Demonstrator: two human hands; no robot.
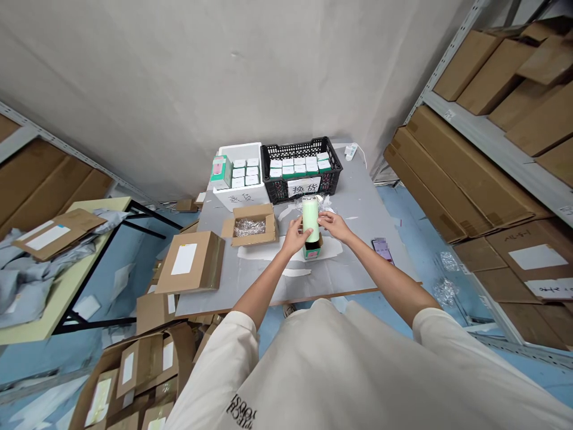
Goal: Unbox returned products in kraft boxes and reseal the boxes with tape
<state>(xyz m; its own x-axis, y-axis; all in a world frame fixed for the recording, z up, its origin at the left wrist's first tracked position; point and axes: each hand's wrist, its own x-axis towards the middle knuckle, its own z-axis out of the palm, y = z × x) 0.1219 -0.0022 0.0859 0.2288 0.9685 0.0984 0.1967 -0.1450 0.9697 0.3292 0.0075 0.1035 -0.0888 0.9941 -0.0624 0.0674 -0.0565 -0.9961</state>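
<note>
A pale green tumbler (310, 220) stands upright between my two hands, just over a small green box (312, 254) with a dark open top. I cannot tell whether its base is inside the box. My left hand (296, 236) is closed on the tumbler's left side. On the other side, the fingers of my right hand (333, 226) grip it near the middle. Clear plastic wrap (324, 203) lies crumpled behind the tumbler. To the left sits an open cardboard box (254, 226) with bubble wrap in it.
A white bin (244, 197) and a black crate (299, 189), both holding several small boxes, stand at the table's back. A closed carton (190, 263) rests at the left edge, a phone (382, 249) at the right. Shelves with cartons (465, 167) flank the table.
</note>
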